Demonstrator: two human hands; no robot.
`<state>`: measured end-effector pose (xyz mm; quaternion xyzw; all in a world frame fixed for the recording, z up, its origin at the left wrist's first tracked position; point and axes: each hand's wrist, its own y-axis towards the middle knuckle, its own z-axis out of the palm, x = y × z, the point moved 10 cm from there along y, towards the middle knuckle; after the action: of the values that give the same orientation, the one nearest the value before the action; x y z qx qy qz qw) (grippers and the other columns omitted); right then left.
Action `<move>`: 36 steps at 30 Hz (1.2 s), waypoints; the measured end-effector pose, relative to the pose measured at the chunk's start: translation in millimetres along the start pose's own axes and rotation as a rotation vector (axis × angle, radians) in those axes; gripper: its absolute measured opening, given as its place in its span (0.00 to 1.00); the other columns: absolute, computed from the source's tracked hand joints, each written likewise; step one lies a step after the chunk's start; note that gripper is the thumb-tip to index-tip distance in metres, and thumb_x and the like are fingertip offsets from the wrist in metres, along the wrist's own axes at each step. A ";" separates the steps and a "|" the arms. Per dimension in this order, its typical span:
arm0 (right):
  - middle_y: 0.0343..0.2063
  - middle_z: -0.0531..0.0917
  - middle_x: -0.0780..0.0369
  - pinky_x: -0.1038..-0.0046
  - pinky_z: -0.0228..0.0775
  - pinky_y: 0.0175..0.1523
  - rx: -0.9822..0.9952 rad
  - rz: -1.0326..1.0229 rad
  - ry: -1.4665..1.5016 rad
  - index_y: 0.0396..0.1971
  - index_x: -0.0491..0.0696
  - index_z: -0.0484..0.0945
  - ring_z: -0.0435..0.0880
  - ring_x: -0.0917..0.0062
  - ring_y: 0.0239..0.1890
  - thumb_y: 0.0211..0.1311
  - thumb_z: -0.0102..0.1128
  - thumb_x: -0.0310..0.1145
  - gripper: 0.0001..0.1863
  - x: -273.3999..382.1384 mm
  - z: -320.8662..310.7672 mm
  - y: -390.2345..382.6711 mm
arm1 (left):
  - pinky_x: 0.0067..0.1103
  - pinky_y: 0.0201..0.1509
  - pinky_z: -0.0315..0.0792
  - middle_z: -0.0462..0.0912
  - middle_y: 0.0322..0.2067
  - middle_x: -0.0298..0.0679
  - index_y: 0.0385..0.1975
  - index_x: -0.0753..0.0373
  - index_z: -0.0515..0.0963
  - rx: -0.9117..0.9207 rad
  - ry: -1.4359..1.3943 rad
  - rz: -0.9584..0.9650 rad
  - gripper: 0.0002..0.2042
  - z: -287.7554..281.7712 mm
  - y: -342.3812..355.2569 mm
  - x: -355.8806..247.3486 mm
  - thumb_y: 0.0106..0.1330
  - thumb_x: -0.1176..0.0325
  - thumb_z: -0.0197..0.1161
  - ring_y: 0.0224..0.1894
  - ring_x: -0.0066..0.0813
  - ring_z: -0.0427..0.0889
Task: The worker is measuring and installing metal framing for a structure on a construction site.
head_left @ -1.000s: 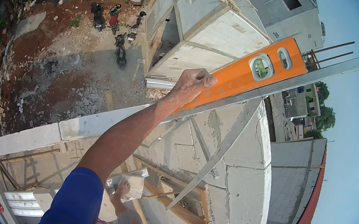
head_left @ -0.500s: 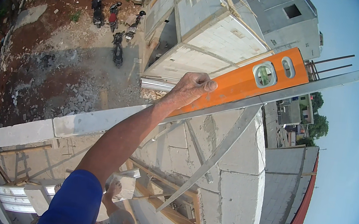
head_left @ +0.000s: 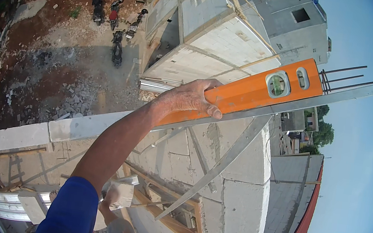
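Note:
My left hand (head_left: pixel 194 97) grips an orange spirit level (head_left: pixel 248 84), its fingers over the far side and its thumb across the near face. The level has two oval windows, with a greenish vial in the larger one. Along its lower edge runs a long grey metal straightedge (head_left: pixel 342 94), which reaches past the level to the right. A flat metal bar (head_left: pixel 221 171) slants down from under the straightedge across the block wall. Underneath, at the left, lies the top of a pale block wall (head_left: pixel 87 127). My right hand is out of view.
Thin steel rods (head_left: pixel 344 77) stick out beyond the level's right end. Below is a wooden window frame (head_left: pixel 199 213) set in the block wall (head_left: pixel 242 215). Far beneath, parked motorcycles (head_left: pixel 117 47) stand on rubble-strewn ground, beside an unfinished block building (head_left: pixel 233 39).
My left hand has gone from bunched fingers at the level's upper part to a wrap, thumb lowered over the near face. The level's right end sits slightly lower in the picture; the whole view has shifted slightly.

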<state>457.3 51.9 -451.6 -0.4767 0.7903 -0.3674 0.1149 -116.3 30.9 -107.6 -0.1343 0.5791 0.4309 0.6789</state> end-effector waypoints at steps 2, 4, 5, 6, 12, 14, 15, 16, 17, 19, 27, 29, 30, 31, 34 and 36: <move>0.41 0.83 0.53 0.51 0.72 0.48 0.009 -0.008 0.002 0.48 0.56 0.73 0.82 0.52 0.42 0.65 0.45 0.44 0.16 2.4 5.4 -4.0 | 0.35 0.63 0.66 0.77 0.48 0.52 0.59 0.64 0.67 0.007 0.025 0.007 0.55 -5.2 -7.7 1.2 0.31 0.32 0.74 0.57 0.43 0.74; 0.41 0.83 0.53 0.51 0.72 0.48 0.017 -0.019 -0.003 0.48 0.56 0.73 0.82 0.52 0.42 0.65 0.45 0.44 0.16 4.5 11.4 -11.6 | 0.32 0.64 0.61 0.75 0.50 0.46 0.62 0.64 0.63 -0.096 0.032 0.002 0.51 -26.6 -26.1 7.5 0.41 0.35 0.70 0.57 0.39 0.71; 0.41 0.83 0.53 0.51 0.72 0.48 0.016 -0.018 -0.006 0.48 0.56 0.73 0.82 0.52 0.42 0.65 0.45 0.44 0.16 4.6 12.9 -15.3 | 0.33 0.65 0.62 0.73 0.52 0.51 0.63 0.63 0.61 -0.145 -0.012 0.041 0.51 -39.1 -40.6 9.6 0.43 0.32 0.67 0.59 0.42 0.70; 0.41 0.83 0.53 0.51 0.72 0.48 0.016 -0.017 -0.004 0.48 0.56 0.73 0.82 0.52 0.42 0.65 0.45 0.44 0.16 4.1 13.3 -17.4 | 0.34 0.65 0.63 0.71 0.54 0.56 0.64 0.62 0.60 -0.193 -0.054 0.080 0.52 -54.9 -59.4 13.4 0.46 0.30 0.65 0.62 0.45 0.68; 0.41 0.82 0.52 0.51 0.72 0.48 0.042 -0.087 -0.046 0.50 0.55 0.73 0.82 0.51 0.41 0.64 0.45 0.41 0.17 3.2 23.5 -22.1 | 0.35 0.57 0.68 0.79 0.46 0.51 0.51 0.65 0.75 -0.796 0.811 -0.293 0.26 -211.1 -292.4 103.7 0.61 0.50 0.63 0.54 0.41 0.76; 0.39 0.83 0.51 0.50 0.71 0.47 0.054 -0.021 -0.006 0.48 0.53 0.74 0.82 0.50 0.40 0.64 0.45 0.39 0.16 19.8 -6.5 -21.1 | 0.35 0.57 0.67 0.80 0.43 0.51 0.47 0.65 0.77 -0.804 0.969 -0.433 0.23 -224.3 -364.1 101.3 0.62 0.50 0.62 0.51 0.43 0.77; 0.38 0.83 0.51 0.49 0.71 0.46 0.054 -0.004 -0.032 0.47 0.52 0.74 0.82 0.50 0.40 0.64 0.45 0.39 0.15 27.6 -17.1 -23.1 | 0.35 0.57 0.65 0.81 0.41 0.49 0.44 0.64 0.78 -0.754 1.162 -0.522 0.22 -230.7 -382.2 92.2 0.63 0.50 0.60 0.49 0.43 0.78; 0.38 0.82 0.50 0.49 0.71 0.46 0.046 0.005 -0.055 0.46 0.52 0.75 0.81 0.50 0.40 0.64 0.45 0.39 0.15 27.1 -20.1 -19.6 | 0.35 0.57 0.64 0.82 0.39 0.47 0.41 0.64 0.79 -0.692 1.356 -0.599 0.21 -239.6 -393.5 87.5 0.64 0.50 0.59 0.47 0.43 0.78; 0.37 0.82 0.53 0.51 0.72 0.44 -0.006 -0.042 -0.086 0.44 0.52 0.75 0.82 0.52 0.38 0.66 0.45 0.40 0.14 24.2 -15.3 -21.0 | 0.35 0.57 0.62 0.82 0.37 0.42 0.41 0.62 0.79 -0.636 1.493 -0.528 0.21 -245.3 -409.2 88.1 0.65 0.48 0.57 0.45 0.41 0.78; 0.37 0.83 0.55 0.53 0.73 0.42 -0.039 -0.097 -0.112 0.42 0.53 0.76 0.82 0.53 0.36 0.67 0.45 0.41 0.13 23.5 -7.0 -17.0 | 0.35 0.57 0.62 0.82 0.36 0.41 0.42 0.61 0.78 -0.582 1.567 -0.498 0.21 -249.9 -422.2 89.2 0.65 0.48 0.57 0.45 0.40 0.78; 0.39 0.82 0.53 0.48 0.69 0.45 -0.023 0.038 -0.084 0.39 0.51 0.74 0.80 0.49 0.40 0.66 0.46 0.39 0.10 53.6 -17.9 -28.2 | 0.39 0.56 0.65 0.82 0.40 0.46 0.44 0.62 0.78 -0.646 1.631 -0.614 0.24 -295.0 -457.6 49.0 0.67 0.45 0.52 0.45 0.43 0.80; 0.39 0.82 0.53 0.49 0.69 0.45 -0.016 0.042 -0.104 0.39 0.51 0.74 0.80 0.49 0.40 0.66 0.46 0.39 0.10 57.9 -16.4 -29.9 | 0.37 0.47 0.72 0.83 0.33 0.47 0.35 0.64 0.80 -0.522 1.412 -0.898 0.26 -301.3 -471.3 78.9 0.68 0.44 0.49 0.37 0.46 0.82; 0.38 0.82 0.53 0.49 0.69 0.45 -0.020 0.048 -0.122 0.38 0.51 0.74 0.80 0.49 0.39 0.67 0.46 0.39 0.10 59.5 -16.1 -31.1 | 0.37 0.47 0.72 0.83 0.33 0.47 0.35 0.64 0.80 -0.522 1.402 -0.902 0.26 -301.3 -472.2 83.0 0.68 0.44 0.49 0.37 0.46 0.82; 0.38 0.82 0.53 0.49 0.69 0.45 -0.019 0.055 -0.129 0.38 0.51 0.74 0.80 0.49 0.39 0.67 0.46 0.39 0.10 60.6 -13.5 -30.8 | 0.37 0.43 0.73 0.83 0.30 0.48 0.31 0.64 0.80 -0.552 1.425 -0.870 0.26 -302.0 -471.3 83.2 0.68 0.43 0.49 0.35 0.47 0.82; 0.37 0.82 0.53 0.49 0.70 0.45 -0.058 0.015 -0.115 0.38 0.51 0.74 0.80 0.49 0.39 0.67 0.46 0.40 0.10 76.4 -10.6 -30.5 | 0.37 0.39 0.75 0.82 0.27 0.49 0.27 0.64 0.80 -0.573 1.424 -0.850 0.27 -303.6 -473.5 76.9 0.68 0.43 0.49 0.32 0.48 0.83; 0.37 0.82 0.53 0.49 0.70 0.45 -0.016 0.048 -0.131 0.37 0.50 0.74 0.80 0.49 0.39 0.67 0.46 0.40 0.11 78.2 -6.1 -33.0 | 0.37 0.39 0.75 0.82 0.27 0.49 0.26 0.65 0.80 -0.560 1.394 -0.850 0.27 -303.7 -476.9 77.8 0.68 0.43 0.49 0.32 0.48 0.83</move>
<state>435.5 -19.8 -411.4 -0.4816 0.7951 -0.3264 0.1713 29.9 -425.2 -417.8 -0.7356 0.6369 0.0864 0.2140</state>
